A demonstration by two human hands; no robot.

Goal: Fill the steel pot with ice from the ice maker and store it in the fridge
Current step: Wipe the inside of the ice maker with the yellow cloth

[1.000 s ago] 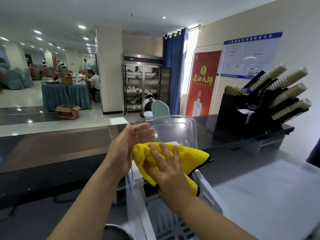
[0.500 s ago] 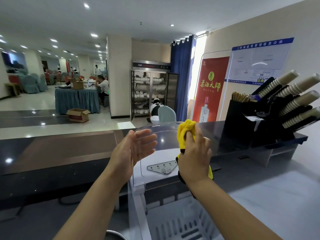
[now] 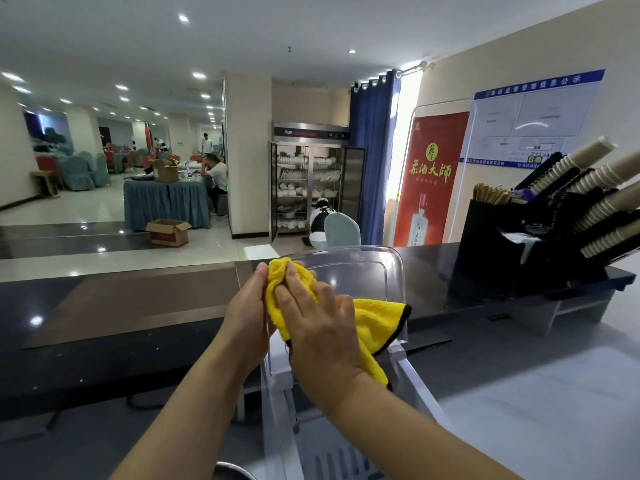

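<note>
The white ice maker [image 3: 420, 386] stands low in front of me with its clear plastic lid [image 3: 375, 268] raised upright. A yellow cloth [image 3: 375, 318] with a black edge lies against the lid. My right hand [image 3: 318, 323] presses the cloth flat on the lid with straight fingers. My left hand [image 3: 247, 310] holds the lid's left edge, its fingers behind the cloth's upper corner. A sliver of the steel pot's rim [image 3: 230, 470] shows at the bottom edge, left of the machine.
A dark counter [image 3: 114, 306] runs across behind the ice maker. A black rack [image 3: 540, 237] of stacked paper cups stands at the right. The white worktop [image 3: 554, 393] spreads to the right. Far off are a dish cabinet [image 3: 310, 188], tables and seated people.
My right hand has spread the bunched cloth and swept it left across the lid. My left hand, open and apart from the cloth earlier, now meets it at the lid's left edge.
</note>
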